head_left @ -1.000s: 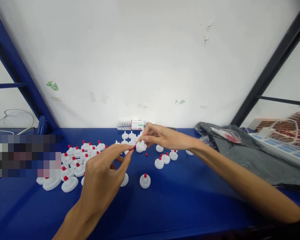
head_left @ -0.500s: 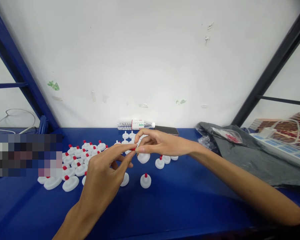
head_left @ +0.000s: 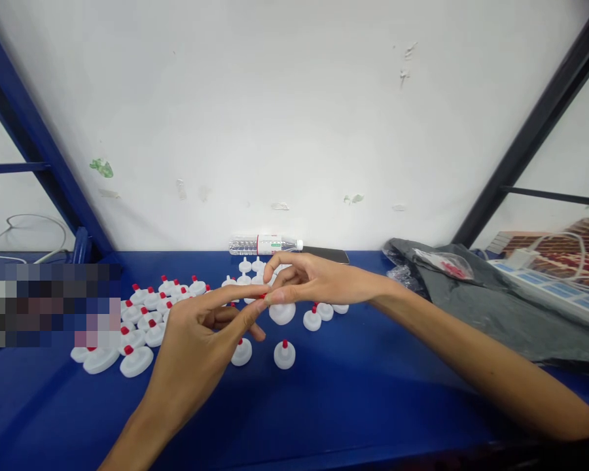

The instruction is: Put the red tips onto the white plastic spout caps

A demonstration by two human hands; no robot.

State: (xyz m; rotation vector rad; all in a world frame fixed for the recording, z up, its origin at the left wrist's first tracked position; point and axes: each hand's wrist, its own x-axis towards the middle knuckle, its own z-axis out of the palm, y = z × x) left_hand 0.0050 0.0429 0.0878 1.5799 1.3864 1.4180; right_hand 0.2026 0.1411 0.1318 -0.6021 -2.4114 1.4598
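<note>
Above the blue table, both of my hands meet at the fingertips. My left hand (head_left: 203, 327) is closed, pinching a small red cap (head_left: 264, 297) between thumb and index finger. My right hand (head_left: 309, 281) is closed on a white round lid (head_left: 281, 314), whose disc shows below the fingers. The lid's narrow end and its contact with the red cap are hidden by the fingertips. Just below stand a white lid with a red tip (head_left: 285, 355) and another red-tipped lid (head_left: 241, 352), partly behind my left fingers.
Many red-tipped white lids (head_left: 136, 361) crowd the table's left. Untipped white lids (head_left: 245, 265) stand behind my hands, near a clear bottle (head_left: 267, 244) and a black phone (head_left: 326, 255). At right lie a grey plastic bag (head_left: 476, 307), a bag of red caps (head_left: 451, 267) and a power strip (head_left: 554, 288).
My left fingers have shifted slightly around the red cap, covering more of it. My right hand has stayed nearly still with the lid. The view has moved a little.
</note>
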